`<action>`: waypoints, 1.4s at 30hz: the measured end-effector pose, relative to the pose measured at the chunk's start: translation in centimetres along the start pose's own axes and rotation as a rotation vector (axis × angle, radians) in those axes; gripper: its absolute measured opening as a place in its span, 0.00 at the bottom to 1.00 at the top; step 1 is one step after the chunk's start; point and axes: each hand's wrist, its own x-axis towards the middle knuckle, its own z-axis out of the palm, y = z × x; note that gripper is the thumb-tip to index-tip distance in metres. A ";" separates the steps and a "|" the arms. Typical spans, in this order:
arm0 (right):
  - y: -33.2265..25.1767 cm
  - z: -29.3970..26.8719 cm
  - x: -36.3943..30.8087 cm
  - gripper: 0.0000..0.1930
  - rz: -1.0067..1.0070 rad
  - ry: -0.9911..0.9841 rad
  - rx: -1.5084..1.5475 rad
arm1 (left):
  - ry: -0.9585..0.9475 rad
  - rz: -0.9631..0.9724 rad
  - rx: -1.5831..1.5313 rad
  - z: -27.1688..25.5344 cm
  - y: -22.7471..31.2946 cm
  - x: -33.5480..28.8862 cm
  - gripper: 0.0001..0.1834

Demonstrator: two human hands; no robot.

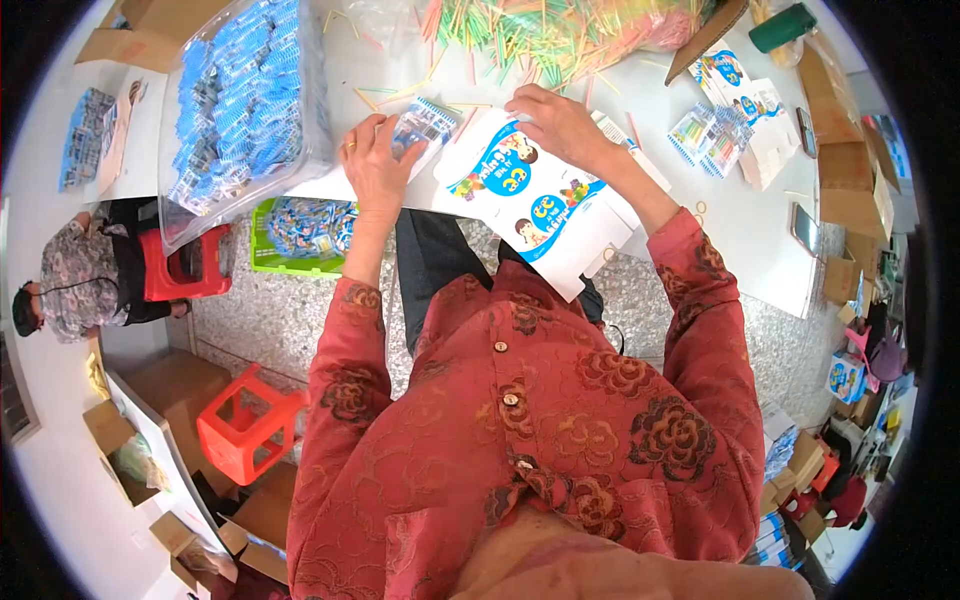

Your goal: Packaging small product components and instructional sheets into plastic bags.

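My left hand (376,165), a ring on one finger, is closed on a small blue-and-white clear packet (426,122) at the table's front edge. Just right of it lies a flat, unfolded white carton (535,200) with blue printed ovals and cartoon figures. Its lower end hangs over the table edge toward my lap. My right hand (568,125) grips the carton's upper edge, fingers curled over it. A clear plastic tray (319,115) at the left holds many blue packets (245,100). Farther right rest several loose packets (708,138) beside more flat cartons (765,130).
Colourful thin straws (560,40) are heaped at the back of the table (740,235). Two phones (804,230) lie near its right edge. A green basket (300,267) of packets stands below the tray. Red stools (250,420) and a seated person (85,275) are at the left.
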 end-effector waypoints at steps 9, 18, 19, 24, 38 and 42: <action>-3.2 0.8 2.1 0.15 -0.078 0.155 0.122 | 0.085 0.002 -0.176 0.4 -0.2 0.2 0.13; -6.2 -2.5 3.8 0.11 0.064 -0.162 0.590 | 0.009 -0.271 -0.914 -3.6 3.5 0.4 0.06; -6.7 -3.0 3.6 0.10 0.070 -0.139 0.557 | -0.035 -0.326 -0.978 -4.2 4.1 0.5 0.06; -7.4 -4.2 2.8 0.10 -0.049 -0.108 0.395 | -0.196 -0.239 -0.904 -5.0 4.7 -0.1 0.07; -11.7 -8.4 -0.3 0.18 -0.112 0.168 0.404 | -0.079 -0.482 -1.203 -6.0 7.5 -2.1 0.05; -11.5 -7.9 -0.9 0.16 -0.227 0.244 0.330 | -0.066 -0.492 -1.291 -5.5 7.9 -2.4 0.05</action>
